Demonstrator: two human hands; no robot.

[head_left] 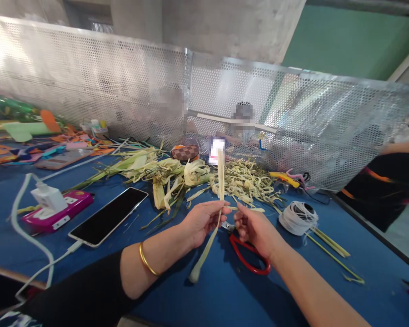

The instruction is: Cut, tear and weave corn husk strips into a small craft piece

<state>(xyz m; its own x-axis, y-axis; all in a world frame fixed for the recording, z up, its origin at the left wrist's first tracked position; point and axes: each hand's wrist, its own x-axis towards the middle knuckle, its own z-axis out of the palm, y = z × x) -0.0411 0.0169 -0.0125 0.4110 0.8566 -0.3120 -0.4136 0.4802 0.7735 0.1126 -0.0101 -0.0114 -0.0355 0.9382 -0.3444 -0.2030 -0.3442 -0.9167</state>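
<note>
My left hand point(204, 221) pinches a long pale corn husk strip point(221, 179), which rises above the fingers and hangs below them to a thicker, rounded end. Close beside it, my right hand point(255, 227) is closed, its thumb and fingertips at a thin husk strip point(257, 210) lying crosswise; their exact grip is partly hidden. Red-handled scissors point(259, 272) lie on the blue table under my right hand, blades mostly covered. Behind my hands are a heap of thin husk strips point(247, 181) and a pile of whole dried husks point(163, 170).
Right of my hands stand a roll of white string point(298, 218) and several stalks point(330, 243). On the left lie a phone point(109, 218), a magenta power strip point(77, 200) and a white cable point(17, 200). A perforated metal screen point(139, 86) closes the back; people are beyond.
</note>
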